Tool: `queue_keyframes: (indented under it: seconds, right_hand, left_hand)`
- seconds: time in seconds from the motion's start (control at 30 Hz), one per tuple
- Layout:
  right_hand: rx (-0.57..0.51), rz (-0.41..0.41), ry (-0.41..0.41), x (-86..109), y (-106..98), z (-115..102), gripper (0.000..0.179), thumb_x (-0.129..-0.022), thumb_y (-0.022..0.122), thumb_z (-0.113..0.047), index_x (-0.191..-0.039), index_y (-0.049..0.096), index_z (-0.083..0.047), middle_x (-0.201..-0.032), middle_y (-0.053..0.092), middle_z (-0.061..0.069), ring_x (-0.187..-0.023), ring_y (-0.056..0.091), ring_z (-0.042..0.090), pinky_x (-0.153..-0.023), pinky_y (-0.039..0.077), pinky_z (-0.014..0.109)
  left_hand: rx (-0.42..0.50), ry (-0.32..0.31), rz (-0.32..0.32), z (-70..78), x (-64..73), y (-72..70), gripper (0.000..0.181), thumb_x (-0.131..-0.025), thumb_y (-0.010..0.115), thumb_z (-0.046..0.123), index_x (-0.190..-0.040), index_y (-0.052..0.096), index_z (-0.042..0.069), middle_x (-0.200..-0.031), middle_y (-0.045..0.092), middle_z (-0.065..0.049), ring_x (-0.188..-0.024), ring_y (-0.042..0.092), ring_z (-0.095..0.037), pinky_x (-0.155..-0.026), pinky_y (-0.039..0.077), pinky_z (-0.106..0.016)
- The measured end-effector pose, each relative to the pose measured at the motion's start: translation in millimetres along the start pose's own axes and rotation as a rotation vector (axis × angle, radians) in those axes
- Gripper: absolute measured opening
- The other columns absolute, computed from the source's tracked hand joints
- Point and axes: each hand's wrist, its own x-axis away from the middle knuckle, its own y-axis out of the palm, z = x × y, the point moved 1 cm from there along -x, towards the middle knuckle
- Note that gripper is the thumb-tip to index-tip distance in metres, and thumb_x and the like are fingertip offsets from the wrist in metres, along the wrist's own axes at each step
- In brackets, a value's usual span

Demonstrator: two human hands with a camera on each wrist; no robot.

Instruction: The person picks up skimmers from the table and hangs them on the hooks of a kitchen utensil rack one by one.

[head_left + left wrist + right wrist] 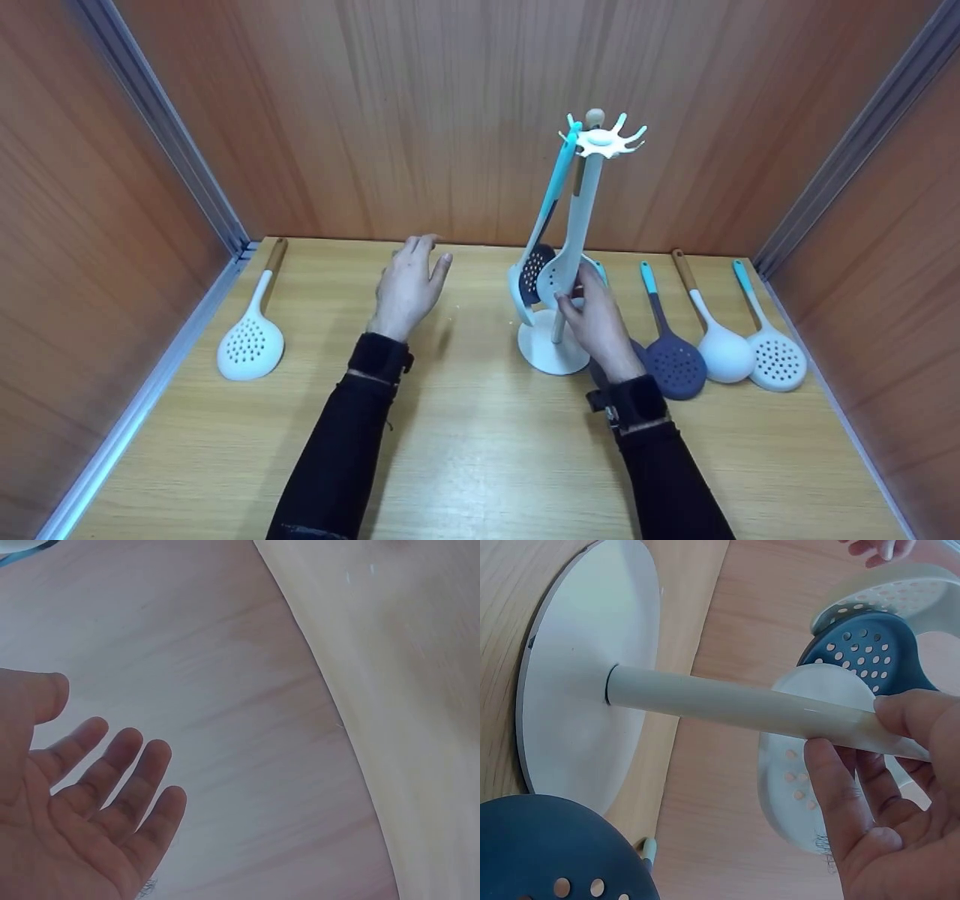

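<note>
My right hand (596, 322) grips the pole of a white utensil stand (553, 352), thumb and fingers around it in the right wrist view. Several utensils hang from the stand's hooked top: a pale skimmer (900, 596) with a turquoise handle, a dark perforated skimmer (866, 652), and a white perforated skimmer (784, 787) behind the pole. Left of the stand, my left hand (409, 289) holds nothing, its fingers loosely extended with the thumb apart. Whether that hand touches the table cannot be told.
On the right lie a dark skimmer (675, 367), a white ladle (726, 356) with a wooden handle, and a white skimmer (778, 360). Another dark utensil is partly hidden behind my right wrist. A white skimmer (251, 347) lies far left. Wooden panels (420, 112) enclose the table.
</note>
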Motion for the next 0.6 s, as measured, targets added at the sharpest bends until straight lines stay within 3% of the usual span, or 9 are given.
queue_keyframes:
  seconds: [0.6]
  right_hand:
    - [-0.005, 0.006, -0.005, -0.3, 1, 2, 0.059, -0.116, 0.069, -0.002, -0.171, 0.050, 0.001, -0.158, 0.064, 0.027, -0.135, 0.073, 0.046, -0.118, 0.065, 0.063]
  left_hand:
    - [-0.012, -0.116, -0.020, -37.2, -2.5, -7.6, 0.053, -0.123, 0.061, 0.038, -0.165, 0.060, 0.007, -0.165, 0.065, -0.021, -0.151, 0.065, -0.050, -0.116, 0.060, -0.073]
